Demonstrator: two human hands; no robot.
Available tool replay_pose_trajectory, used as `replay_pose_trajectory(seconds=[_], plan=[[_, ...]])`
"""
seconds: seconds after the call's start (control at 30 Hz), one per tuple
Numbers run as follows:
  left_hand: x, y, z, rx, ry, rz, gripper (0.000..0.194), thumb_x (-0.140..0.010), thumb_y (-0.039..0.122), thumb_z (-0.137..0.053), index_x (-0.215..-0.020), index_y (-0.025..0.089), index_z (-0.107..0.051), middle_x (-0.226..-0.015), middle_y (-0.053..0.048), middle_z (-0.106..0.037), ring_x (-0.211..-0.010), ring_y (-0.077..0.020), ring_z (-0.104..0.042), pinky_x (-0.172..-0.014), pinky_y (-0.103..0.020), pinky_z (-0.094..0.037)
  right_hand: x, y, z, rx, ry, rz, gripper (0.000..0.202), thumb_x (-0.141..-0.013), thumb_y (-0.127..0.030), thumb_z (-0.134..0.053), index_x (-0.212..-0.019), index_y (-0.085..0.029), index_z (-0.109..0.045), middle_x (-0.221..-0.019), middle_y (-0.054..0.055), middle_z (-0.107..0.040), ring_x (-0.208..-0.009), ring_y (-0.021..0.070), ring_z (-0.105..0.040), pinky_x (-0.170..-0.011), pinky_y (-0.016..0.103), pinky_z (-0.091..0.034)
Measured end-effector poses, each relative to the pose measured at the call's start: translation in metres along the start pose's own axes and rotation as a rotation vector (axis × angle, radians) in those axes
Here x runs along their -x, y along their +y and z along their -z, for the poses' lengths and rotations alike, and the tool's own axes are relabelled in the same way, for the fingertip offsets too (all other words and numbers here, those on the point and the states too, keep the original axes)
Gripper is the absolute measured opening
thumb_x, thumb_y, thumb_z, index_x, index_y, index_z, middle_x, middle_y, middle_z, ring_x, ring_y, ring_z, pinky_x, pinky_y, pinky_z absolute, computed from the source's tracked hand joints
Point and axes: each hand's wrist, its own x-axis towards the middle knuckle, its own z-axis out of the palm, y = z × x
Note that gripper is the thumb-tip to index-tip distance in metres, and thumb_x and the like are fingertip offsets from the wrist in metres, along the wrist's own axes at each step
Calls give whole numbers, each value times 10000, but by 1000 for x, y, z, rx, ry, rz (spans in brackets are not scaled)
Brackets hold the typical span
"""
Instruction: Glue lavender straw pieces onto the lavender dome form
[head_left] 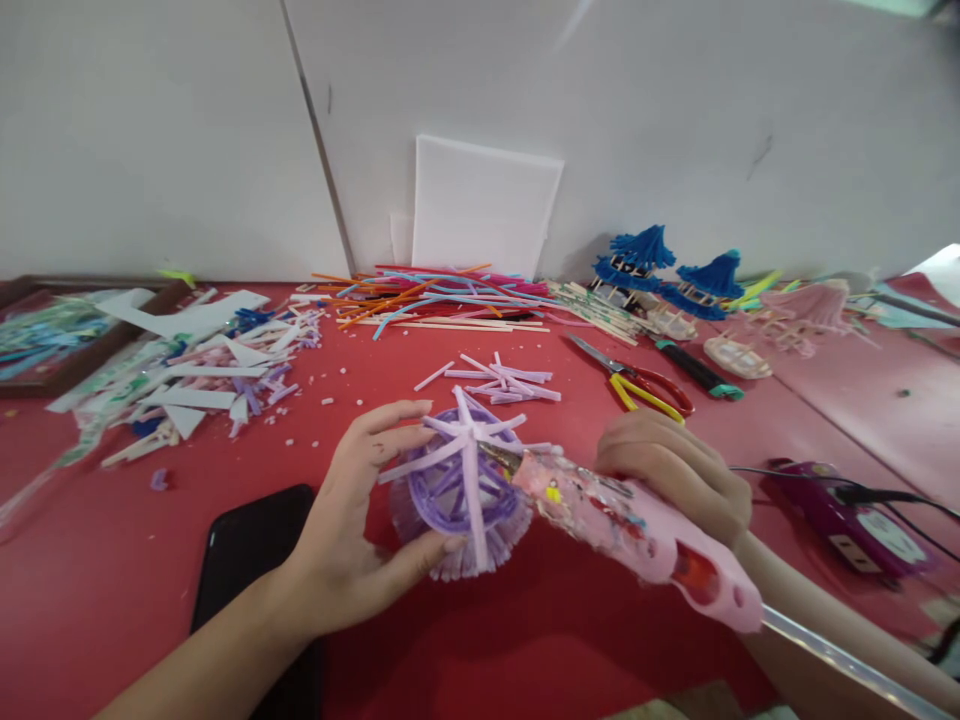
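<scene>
Your red table (360, 640) carries a black phone (251, 550), red-and-yellow pliers (637, 380), purple sticks (506, 380), white scraps (191, 395) and blue models (637, 262).

On the flat red table (570, 640), the black rectangular phone (244, 540) lies at left. Farther back there is a heap of white and lilac scraps (199, 375), right of the brown rectangular frame (52, 384). Behind the round purple craft piece (427, 500) lies a pile of thin lilac strips (510, 382). The red-and-yellow-handled metal pliers (652, 392) are right of this pile, and the purple box-shaped device (847, 525) is farther right.
</scene>
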Motion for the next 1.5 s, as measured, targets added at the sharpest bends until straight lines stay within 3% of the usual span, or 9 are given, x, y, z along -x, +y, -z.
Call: replay_pose_trajectory(seconds=[0.33,0.6,0.8,1.1,1.3,1.5], plan=[[1,-1,-3,94,52,24,605,-774,124,-704,-1300,254,-435,-1348,-135,-449,-1292,-269,-481,-999,-409,-521,-4,0,9,-34,12,23,167,-983,-188,-465,-1080,-174,-600,-837,77,-669,-777,209,-651,-678,370,-552],[-1,-1,-5,120,127,44,583,-748,78,-675,-1258,268,-466,-1296,-114,-487,-1262,-255,-499,-1036,-435,-479,9,22,14,-120,-39,67,169,-985,-185,-453,-939,-158,-614,-775,69,-646,-744,188,-632,-673,352,-544],[-1,-3,-4,115,125,43,614,-726,61,-677,-1265,264,-464,-1290,-117,-489,-1240,-275,-516,-1032,-484,-480,2,19,16,-131,-111,29,208,-1001,-209,-384,-891,-184,-558,-736,61,-608,-706,190,-592,-647,362,-524],[-2,-1,-5,101,124,33,603,-728,60,-673,-1256,259,-462,-1275,-114,-496,-1217,-266,-537,-1008,-466,-504,4,20,13,-190,-81,-8,314,-999,-430,-363,-838,-211,-520,-676,32,-523,-623,186,-521,-562,345,-457],[-2,-2,-5,111,124,37,606,-727,60,-673,-1258,263,-461,-1280,-117,-492,-1225,-276,-528,-1017,-492,-492,5,20,12,-204,-74,-32,188,-966,-279,-379,-826,-219,-491,-673,13,-487,-602,168,-483,-552,330,-436],[-4,-1,-5,96,132,48,600,-725,74,-680,-1247,278,-465,-1270,-114,-502,-1212,-297,-542,-977,-499,-518,6,21,13,-207,-66,-42,147,-926,-254,-410,-812,-226,-497,-657,11,-490,-583,172,-481,-544,330,-426]])
